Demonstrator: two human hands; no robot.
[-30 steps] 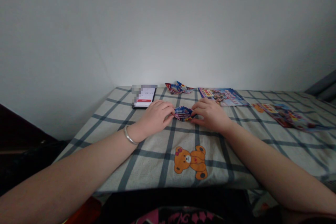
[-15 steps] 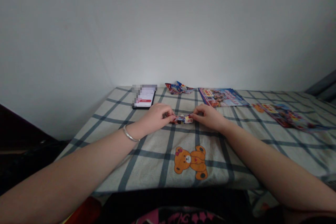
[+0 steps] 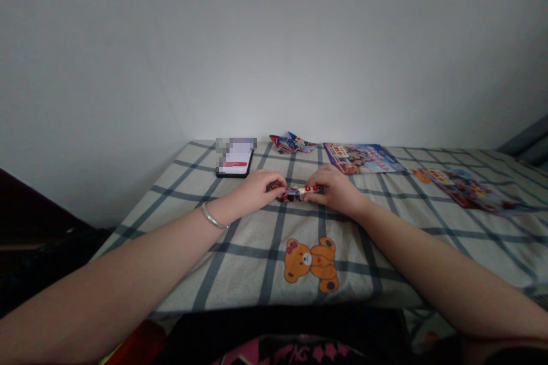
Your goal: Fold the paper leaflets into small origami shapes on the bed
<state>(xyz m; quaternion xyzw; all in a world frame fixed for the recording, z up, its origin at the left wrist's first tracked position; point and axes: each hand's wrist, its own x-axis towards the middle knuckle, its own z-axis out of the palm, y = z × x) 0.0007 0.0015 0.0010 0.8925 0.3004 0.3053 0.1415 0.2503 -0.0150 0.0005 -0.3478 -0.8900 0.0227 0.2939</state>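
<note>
Between my two hands, low over the checked cloth, is a small piece of folded printed paper (image 3: 295, 194) with dark, red and cream colours. My left hand (image 3: 262, 187) pinches its left end between thumb and fingers; a silver bangle (image 3: 213, 218) is on that wrist. On the other end, the thumb and fingers of my right hand (image 3: 336, 189) are closed around the paper and cover part of it. Beyond my hands, near the wall, lies a folded paper boat-like shape (image 3: 291, 143) in similar print.
A phone (image 3: 235, 158) with a lit screen lies at the back left. Printed flyers (image 3: 366, 158) are stacked at the back right, and another flyer (image 3: 471, 191) lies farther right. The checked cloth (image 3: 240, 274) carries a bear print (image 3: 311, 264). A wall (image 3: 274, 57) rises behind.
My right hand has shifted slightly left and taken a fuller grip on the paper's right end. The paper now looks narrower, with red lettering showing. My left hand stays nearly in place.
</note>
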